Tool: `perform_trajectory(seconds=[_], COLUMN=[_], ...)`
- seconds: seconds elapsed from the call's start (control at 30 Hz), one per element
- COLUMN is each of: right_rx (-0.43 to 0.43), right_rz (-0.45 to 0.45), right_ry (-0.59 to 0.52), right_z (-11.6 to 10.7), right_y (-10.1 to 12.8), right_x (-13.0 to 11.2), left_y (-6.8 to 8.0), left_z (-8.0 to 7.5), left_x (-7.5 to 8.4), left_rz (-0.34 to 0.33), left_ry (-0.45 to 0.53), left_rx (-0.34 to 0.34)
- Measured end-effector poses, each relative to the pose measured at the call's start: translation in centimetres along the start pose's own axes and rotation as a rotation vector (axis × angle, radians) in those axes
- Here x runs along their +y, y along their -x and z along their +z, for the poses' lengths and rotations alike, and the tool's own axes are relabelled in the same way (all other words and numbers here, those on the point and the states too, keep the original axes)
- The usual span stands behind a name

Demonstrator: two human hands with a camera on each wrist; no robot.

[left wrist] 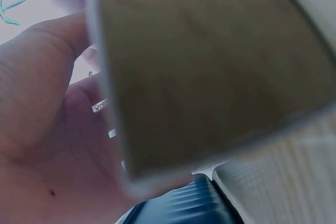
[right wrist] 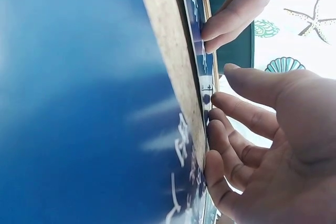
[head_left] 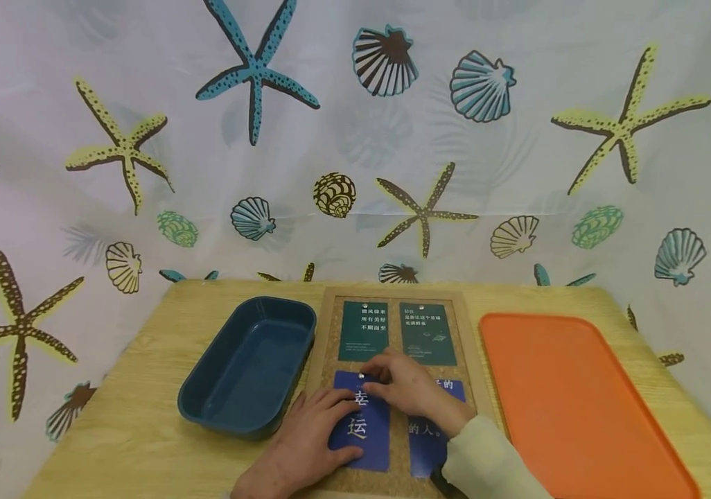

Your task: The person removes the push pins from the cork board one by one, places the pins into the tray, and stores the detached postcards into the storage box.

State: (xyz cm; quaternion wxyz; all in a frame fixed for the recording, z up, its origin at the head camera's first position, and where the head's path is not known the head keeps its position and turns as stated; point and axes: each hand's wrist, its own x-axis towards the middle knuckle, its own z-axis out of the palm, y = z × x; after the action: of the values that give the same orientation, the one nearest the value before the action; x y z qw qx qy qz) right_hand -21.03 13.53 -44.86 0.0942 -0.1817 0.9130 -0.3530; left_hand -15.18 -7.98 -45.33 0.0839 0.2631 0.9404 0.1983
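- A white curtain [head_left: 355, 138] printed with starfish and seashells in teal, yellow and brown hangs behind the table and wraps round both sides.
- A light wooden table [head_left: 131, 423] with pale grain stands in front of it, its far edge touching the cloth.
- Soft, even light falls over the scene, leaving only faint shadows on the tabletop.

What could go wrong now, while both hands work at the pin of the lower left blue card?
1. The right hand reaches its fingers to the pin atop the blue card; it may prick a fingertip.
2. The left hand presses this card; pulling the pin might tear its corner.
3. A dropped pin could roll off the cork board, missing the blue tray.
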Motion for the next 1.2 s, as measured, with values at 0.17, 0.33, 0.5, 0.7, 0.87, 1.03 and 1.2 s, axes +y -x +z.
perform_trajectory(seconds=[0.17,0.33,0.5,0.7,0.87,1.03,1.2], right_rx=[-0.01,0.003,0.02,0.037,0.042,0.051,0.051], right_rz=[-0.017,-0.024,-0.022,-0.037,-0.021,0.003,0.02], right_ry=[-0.009,-0.015,-0.024,-0.009,-0.006,-0.013,-0.021], right_z=[0.1,0.1,0.0,0.2,0.2,0.2,0.1], right_y=[-0.2,-0.6,-0.9,-1.2,-1.6,-1.9,-2.1], right_x=[0.3,0.6,0.9,1.1,1.1,1.0,1.1], left_y=[0.0,0.0,0.0,-0.1,-0.1,0.0,0.0], left_z=[0.0,0.0,0.1,0.2,0.1,0.1,0.1], left_x=[-0.1,-0.1,0.0,0.1,0.2,0.2,0.1], left_rz=[-0.002,-0.008,-0.015,-0.03,-0.035,-0.035,-0.037], left_ry=[0.013,0.025,0.031,0.038,0.047,0.053,0.058], left_rx=[-0.013,-0.008,-0.003,-0.012,-0.015,-0.009,-0.012])
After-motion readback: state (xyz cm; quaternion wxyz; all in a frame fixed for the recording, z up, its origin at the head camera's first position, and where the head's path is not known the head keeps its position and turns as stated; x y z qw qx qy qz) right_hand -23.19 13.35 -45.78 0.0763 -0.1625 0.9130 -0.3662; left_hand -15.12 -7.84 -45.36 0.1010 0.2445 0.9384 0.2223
